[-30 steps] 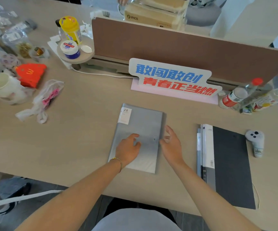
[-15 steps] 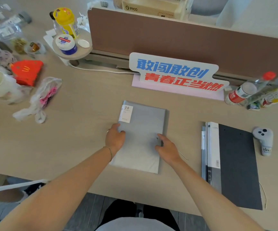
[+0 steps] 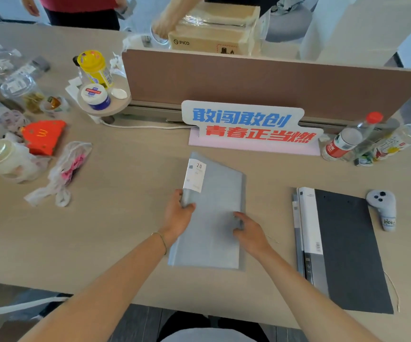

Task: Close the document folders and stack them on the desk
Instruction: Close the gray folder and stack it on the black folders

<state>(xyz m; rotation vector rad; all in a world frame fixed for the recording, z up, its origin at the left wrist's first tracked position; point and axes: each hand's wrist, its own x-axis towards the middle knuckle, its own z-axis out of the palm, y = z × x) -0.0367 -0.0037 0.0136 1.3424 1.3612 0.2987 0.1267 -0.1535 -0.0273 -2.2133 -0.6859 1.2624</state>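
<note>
A closed grey folder (image 3: 218,201) with a white "20" label lies in the middle of the desk (image 3: 125,218). Its left edge is raised off the desk. My left hand (image 3: 177,214) grips that left edge, thumb on top of the cover. My right hand (image 3: 250,232) rests on the folder's right part, fingers spread and pressing down. A dark grey folder (image 3: 345,248) with a white spine strip lies closed and flat at the right, apart from both hands.
A brown divider (image 3: 261,82) and a printed sign (image 3: 248,127) stand behind the grey folder. Bottles (image 3: 347,140) sit back right, a controller-shaped plush (image 3: 383,208) by the dark folder. Cups, bags and a red box (image 3: 44,137) crowd the left. People stand beyond the divider.
My left hand slid from the cover's top to the folder's left edge, took hold and tilted that edge up. My right hand moved from the desk beside the folder onto its cover.
</note>
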